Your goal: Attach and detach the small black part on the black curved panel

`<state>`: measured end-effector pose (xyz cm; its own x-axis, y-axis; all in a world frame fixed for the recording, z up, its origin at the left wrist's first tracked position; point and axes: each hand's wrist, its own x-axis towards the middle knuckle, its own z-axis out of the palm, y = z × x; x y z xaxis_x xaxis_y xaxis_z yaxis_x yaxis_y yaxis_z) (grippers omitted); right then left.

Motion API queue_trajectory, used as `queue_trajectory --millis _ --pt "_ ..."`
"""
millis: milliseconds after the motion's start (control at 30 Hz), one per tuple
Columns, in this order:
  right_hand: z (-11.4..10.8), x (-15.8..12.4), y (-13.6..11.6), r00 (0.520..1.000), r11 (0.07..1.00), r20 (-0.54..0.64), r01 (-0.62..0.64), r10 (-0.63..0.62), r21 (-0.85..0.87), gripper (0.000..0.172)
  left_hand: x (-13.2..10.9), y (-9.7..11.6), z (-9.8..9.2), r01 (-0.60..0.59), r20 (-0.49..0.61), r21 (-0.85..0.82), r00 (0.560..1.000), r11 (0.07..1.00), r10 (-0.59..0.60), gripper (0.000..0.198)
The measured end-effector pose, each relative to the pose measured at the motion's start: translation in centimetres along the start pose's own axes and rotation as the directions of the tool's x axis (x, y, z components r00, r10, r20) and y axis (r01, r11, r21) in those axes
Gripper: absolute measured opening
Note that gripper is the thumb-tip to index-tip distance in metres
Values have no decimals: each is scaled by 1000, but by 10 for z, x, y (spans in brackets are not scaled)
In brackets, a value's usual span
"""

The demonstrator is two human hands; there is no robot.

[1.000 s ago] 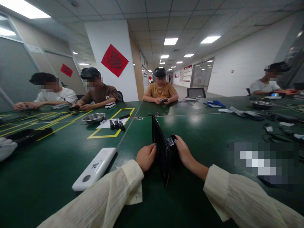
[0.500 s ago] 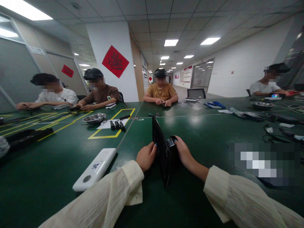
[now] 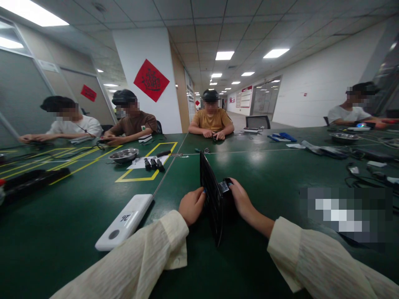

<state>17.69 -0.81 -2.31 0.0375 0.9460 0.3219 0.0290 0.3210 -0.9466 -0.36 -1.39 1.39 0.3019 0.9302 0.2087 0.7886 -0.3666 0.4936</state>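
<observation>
A thin black panel (image 3: 211, 199) stands on edge before me, tilted, its kind unclear. From its right side juts a black boxy part (image 3: 225, 187) with a shiny face. My left hand (image 3: 191, 204) is closed on the panel's left side, thumb up against it, the other fingertips partly hidden. On the other side, my right hand (image 3: 241, 199) wraps round the boxy part, and its fingers are mostly out of sight. Left of my hands lies a white power bank (image 3: 126, 222) marked 26.
A metal bowl (image 3: 124, 155) and several small black parts (image 3: 154, 164) on white paper sit beyond, near yellow tape. A black tray (image 3: 34, 182) lies at left, cables (image 3: 364, 178) at right. Across the green table (image 3: 264, 166), several people are seated.
My hands and the black panel hold almost the same pose. At the far left, something red has come into view beside the black tray, and a co-worker's hands have shifted slightly.
</observation>
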Motion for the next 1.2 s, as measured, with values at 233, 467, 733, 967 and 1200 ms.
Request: queue_trajectory --millis 233,467,733,967,1200 --pt "-1 0 -1 999 999 6 -32 32 16 33 0 2 -1 28 54 24 998 999 -30 48" --pt "-1 -1 -5 999 999 16 -35 34 24 32 1 0 3 33 -9 47 999 998 -33 31" --pt "-1 1 2 1000 999 8 -27 26 22 34 0 -1 1 29 -12 46 1000 999 -28 31" --pt "1 0 -1 1000 1000 -19 -16 16 8 34 0 0 0 21 24 3 1000 1000 -21 47" --pt "1 1 0 1000 1000 -18 -21 21 1 32 -1 0 0 3 32 49 999 999 -4 44"
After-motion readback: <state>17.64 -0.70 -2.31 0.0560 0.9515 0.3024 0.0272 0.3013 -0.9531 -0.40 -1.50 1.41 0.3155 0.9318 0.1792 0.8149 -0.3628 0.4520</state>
